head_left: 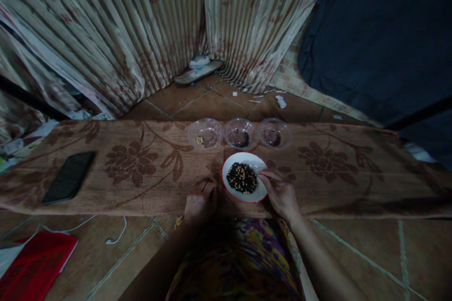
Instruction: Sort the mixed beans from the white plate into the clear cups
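A white plate with a red rim [263, 194] holds a mixed heap of dark and pale yellow beans [242, 178]. My right hand [280, 194] is at the plate's right side, thumb and finger pinched together over the rim; what they hold, if anything, is too small to make out. To the left of the plate, my left hand [200, 202] rests curled on the cloth, with nothing visible in it. Behind the plate stand three clear plastic bowls: the left bowl [212, 124] has a few pale beans, the middle bowl [235, 124] dark ones, the right bowl [270, 124] dark reddish ones.
A brown flowered cloth [155, 193] covers the narrow table. A black phone [68, 178] lies at its left. Beyond are a skateboard [199, 73], white scraps [280, 101] and striped curtains [158, 19]. White earphones [112, 241] and a red bag [38, 263] lie below left.
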The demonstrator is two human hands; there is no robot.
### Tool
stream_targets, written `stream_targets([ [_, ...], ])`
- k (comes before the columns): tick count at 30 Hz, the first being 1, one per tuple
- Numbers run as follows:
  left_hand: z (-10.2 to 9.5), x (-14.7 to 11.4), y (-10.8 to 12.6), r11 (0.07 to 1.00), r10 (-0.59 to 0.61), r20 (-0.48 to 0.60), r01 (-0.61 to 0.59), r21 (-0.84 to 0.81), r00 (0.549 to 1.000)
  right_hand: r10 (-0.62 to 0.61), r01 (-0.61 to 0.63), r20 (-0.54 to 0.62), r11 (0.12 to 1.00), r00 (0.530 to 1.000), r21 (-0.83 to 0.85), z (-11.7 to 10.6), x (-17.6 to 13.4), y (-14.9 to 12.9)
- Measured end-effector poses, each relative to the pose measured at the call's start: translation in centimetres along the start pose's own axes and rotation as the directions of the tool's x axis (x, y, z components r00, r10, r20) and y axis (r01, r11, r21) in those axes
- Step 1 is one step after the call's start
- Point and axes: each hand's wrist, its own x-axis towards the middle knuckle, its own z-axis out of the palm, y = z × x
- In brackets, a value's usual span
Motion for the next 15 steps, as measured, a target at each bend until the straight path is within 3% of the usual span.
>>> stream_targets([
  [8,-0.04,0.08,-0.01,1.000,0.007,0.010,-0.007,-0.004,1.000,-0.055,0.053,-0.036,0.997,0.998,-0.057,0.21,-0.11,0.40],
  [15,0.08,-0.03,-0.08,1.000,-0.025,0.034,0.025,-0.002,0.999,-0.030,0.028,-0.036,0.998,0.999,-0.048,-0.04,-0.11,0.26],
])
